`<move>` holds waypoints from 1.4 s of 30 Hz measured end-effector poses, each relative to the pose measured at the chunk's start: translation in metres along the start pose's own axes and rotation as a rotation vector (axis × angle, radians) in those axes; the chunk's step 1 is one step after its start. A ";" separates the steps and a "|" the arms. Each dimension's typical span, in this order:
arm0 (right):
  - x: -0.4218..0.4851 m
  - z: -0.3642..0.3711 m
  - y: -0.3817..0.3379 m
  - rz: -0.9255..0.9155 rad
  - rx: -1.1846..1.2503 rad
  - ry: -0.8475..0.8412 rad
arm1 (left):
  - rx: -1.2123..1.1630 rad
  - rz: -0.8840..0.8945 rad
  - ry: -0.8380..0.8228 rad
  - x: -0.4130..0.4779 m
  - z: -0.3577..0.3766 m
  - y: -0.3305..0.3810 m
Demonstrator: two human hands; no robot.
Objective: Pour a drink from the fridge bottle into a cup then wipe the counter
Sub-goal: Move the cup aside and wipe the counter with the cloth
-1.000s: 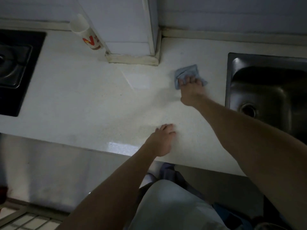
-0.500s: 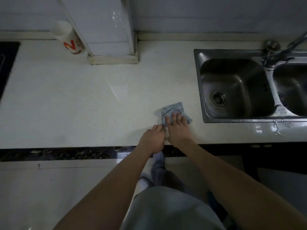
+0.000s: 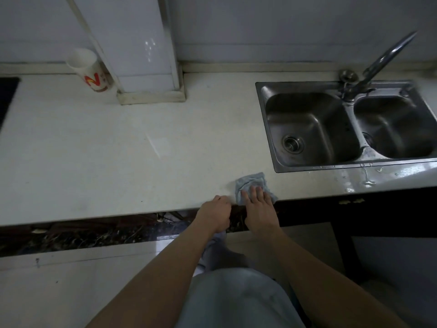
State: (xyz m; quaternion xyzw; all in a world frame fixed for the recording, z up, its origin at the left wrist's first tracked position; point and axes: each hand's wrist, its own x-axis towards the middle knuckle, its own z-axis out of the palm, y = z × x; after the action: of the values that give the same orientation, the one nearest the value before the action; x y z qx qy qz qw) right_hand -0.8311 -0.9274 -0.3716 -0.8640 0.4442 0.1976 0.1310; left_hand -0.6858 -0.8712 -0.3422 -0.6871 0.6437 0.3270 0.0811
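The white counter (image 3: 94, 150) runs the whole width of the wall, and one steel sink (image 3: 300, 87) with two basins is set into its right end. One tiled pillar (image 3: 142, 43) stands on the counter at the back. Two bare forearms reach in from below, side by side, to the counter's front edge. The right hand (image 3: 259, 209) lies palm down, its fingers (image 3: 253, 192) straight and close together, pressing flat on the cloth. The left hand (image 3: 216, 213) sits just beside it at the lip, fingers loosely curled together, nothing visible in them. One curved faucet (image 3: 383, 58) rises behind the sink. One white cup (image 3: 91, 71) with red lettering stands far back, touching the pillar's left side. One small blue-grey cloth (image 3: 250, 179) is bunched at the front edge, near the sink's left corner.
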 end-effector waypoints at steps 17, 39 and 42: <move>0.153 -0.071 0.037 0.000 -0.024 0.037 | 0.066 0.038 0.112 0.053 -0.046 -0.032; 0.373 -0.180 0.016 0.066 -0.053 -0.014 | -0.022 -0.225 0.275 0.034 -0.054 -0.127; 0.357 -0.174 -0.018 0.067 -0.015 -0.011 | -0.061 -0.241 0.259 0.025 -0.050 -0.127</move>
State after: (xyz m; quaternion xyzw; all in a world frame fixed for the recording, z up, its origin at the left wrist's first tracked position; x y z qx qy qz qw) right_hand -0.5889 -1.2431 -0.3800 -0.8485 0.4707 0.2099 0.1203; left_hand -0.5504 -0.8980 -0.3569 -0.7979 0.5514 0.2430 0.0154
